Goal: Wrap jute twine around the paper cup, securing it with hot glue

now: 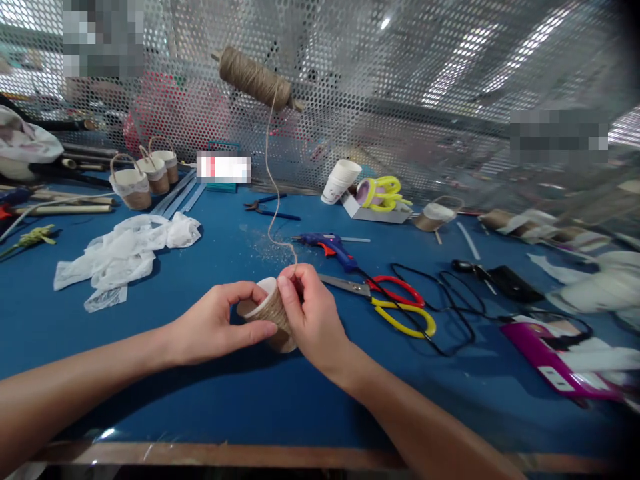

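Observation:
A paper cup [273,312] lies tilted between my hands, its white rim facing up and left. Twine is wound round its upper side, and a bare brown part shows lower down. My left hand [220,320] grips the cup, fingers inside the mouth and thumb along the outside. At the cup's right side, my right hand [313,313] pinches the twine [273,230] close to the wall. From there the strand runs slackly up to a twine spool [255,79] on a rod at the mesh. The right fingertips are partly hidden.
Scissors [400,307] and a blue glue gun [330,248] with its black cord lie right of the cup. Pliers [273,207] rest behind. White lace [125,250] and small handled baskets [133,188] are left; stacked paper cups [341,180] stand at the back. A purple power strip [555,360] sits right.

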`<state>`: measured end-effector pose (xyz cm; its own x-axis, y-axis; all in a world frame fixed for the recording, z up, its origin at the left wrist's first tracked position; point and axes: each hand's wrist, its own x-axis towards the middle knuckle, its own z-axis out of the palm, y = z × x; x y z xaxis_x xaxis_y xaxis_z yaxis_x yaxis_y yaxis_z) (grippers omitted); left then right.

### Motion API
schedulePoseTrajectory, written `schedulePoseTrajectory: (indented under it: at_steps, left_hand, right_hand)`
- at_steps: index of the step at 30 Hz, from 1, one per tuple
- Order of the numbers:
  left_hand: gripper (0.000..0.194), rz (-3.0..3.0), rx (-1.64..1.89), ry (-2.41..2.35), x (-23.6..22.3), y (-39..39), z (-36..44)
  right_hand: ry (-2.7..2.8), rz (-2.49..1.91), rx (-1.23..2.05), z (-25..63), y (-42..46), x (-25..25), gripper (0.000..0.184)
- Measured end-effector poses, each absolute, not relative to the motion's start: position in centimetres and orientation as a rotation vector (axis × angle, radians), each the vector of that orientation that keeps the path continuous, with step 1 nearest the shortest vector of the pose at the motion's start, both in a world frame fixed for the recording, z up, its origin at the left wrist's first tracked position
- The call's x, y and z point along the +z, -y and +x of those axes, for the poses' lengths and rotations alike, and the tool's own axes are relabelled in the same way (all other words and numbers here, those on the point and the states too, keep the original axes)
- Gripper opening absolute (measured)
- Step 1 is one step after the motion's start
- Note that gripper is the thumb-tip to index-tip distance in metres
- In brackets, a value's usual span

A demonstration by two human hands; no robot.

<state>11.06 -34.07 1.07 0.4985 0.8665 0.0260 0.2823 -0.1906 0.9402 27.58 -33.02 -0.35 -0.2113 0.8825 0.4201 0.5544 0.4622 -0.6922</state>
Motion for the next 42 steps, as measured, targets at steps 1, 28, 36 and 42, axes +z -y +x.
schedulePoseTrajectory:
  at_steps: [1, 28, 36, 42]
  left_hand:
    - [0.018, 1.718, 0.717, -0.985, 1.00, 34.11, 11.15]
    - [0.013, 1.695, 0.722, -0.935, 0.79, 33.38, 10.43]
    - [0.012, 1.686, 0.698, -0.919, 0.79, 33.38, 10.45]
    - [0.015, 1.689, 0.676, -0.944, 1.03, 33.46, 10.58]
  right_hand:
    - [1.921, -1.191, 0.471, 27.52, 33.08, -0.33, 0.010]
    - [1.811, -1.132, 0.750, 28.12, 32.76, 0.10, 0.011]
    - [1.846, -1.126, 0.753, 28.11, 32.78, -0.28, 0.009]
    - [1.910, -1.093, 0.580, 27.88, 32.83, -0.73, 0.010]
